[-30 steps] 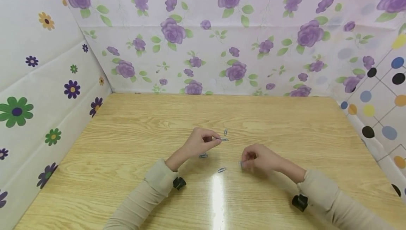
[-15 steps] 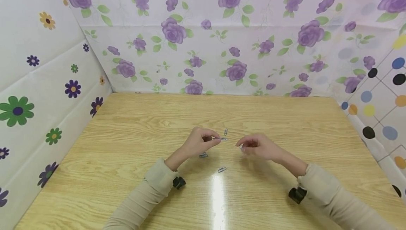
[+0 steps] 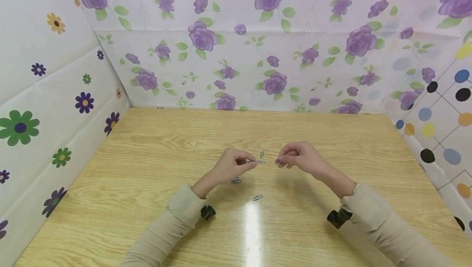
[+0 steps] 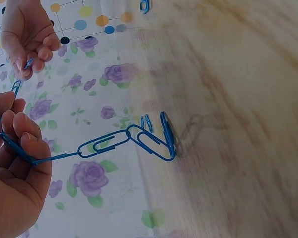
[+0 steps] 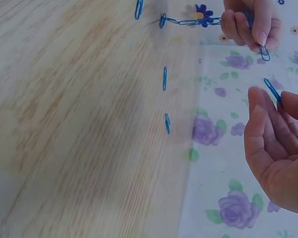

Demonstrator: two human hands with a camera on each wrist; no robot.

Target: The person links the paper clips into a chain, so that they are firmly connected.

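My left hand (image 3: 229, 166) pinches a chain of blue paper clips (image 4: 104, 144) between thumb and fingertips. One end clip (image 5: 264, 53) sticks out past the fingertips toward the right. From the other side of the hand the chain hangs down, its lowest clip (image 4: 167, 130) at the tabletop. The links inside the curled fingers are partly hidden. Facing it, my right hand (image 3: 304, 160) pinches a single blue paper clip (image 5: 272, 90) by thumb and fingers, tip pointing at the chain. A small gap separates this clip from the chain's end clip.
Loose paper clips lie on the wooden table (image 3: 166, 148): one clip (image 3: 262, 153) beyond the hands, another clip (image 3: 257, 197) nearer the front. Flowered sheeting (image 3: 236, 54) walls the back, with printed sheets at both sides. Each wrist wears a black camera (image 3: 208, 212).
My right hand has risen from near the tabletop, moving away from the body with its paper clip, and now sits level with the left fingertips. The left hand has stayed still.
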